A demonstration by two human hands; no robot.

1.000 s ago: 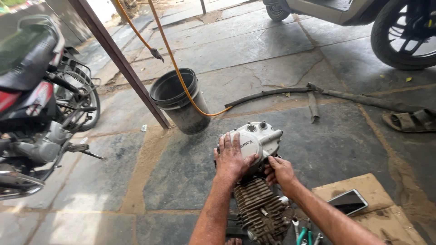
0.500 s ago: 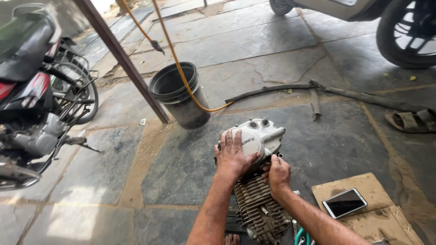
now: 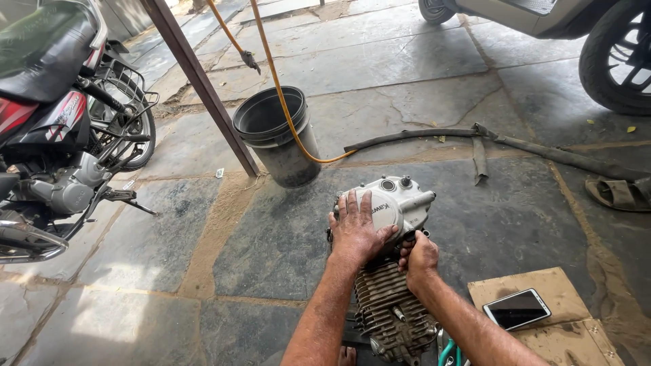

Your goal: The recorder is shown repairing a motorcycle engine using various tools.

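Note:
A grey motorcycle engine (image 3: 400,203) stands on the stone floor, its rusty finned cylinder (image 3: 388,305) pointing toward me. My left hand (image 3: 354,229) lies flat with spread fingers on the engine's round side cover. My right hand (image 3: 419,257) is curled in a fist against the engine's right side, just under the cover; what it grips is hidden by the fingers.
A dark bucket (image 3: 279,135) with a yellow hose (image 3: 285,102) stands beyond the engine beside a slanted post (image 3: 203,88). A motorcycle (image 3: 54,129) is parked left, a scooter wheel (image 3: 620,57) top right. A phone (image 3: 517,309) lies on cardboard (image 3: 549,325); a sandal (image 3: 620,193) lies right.
The view has shifted closer to the engine. My right hand has closed into a fist lower against the engine's side. My left hand stays on the cover.

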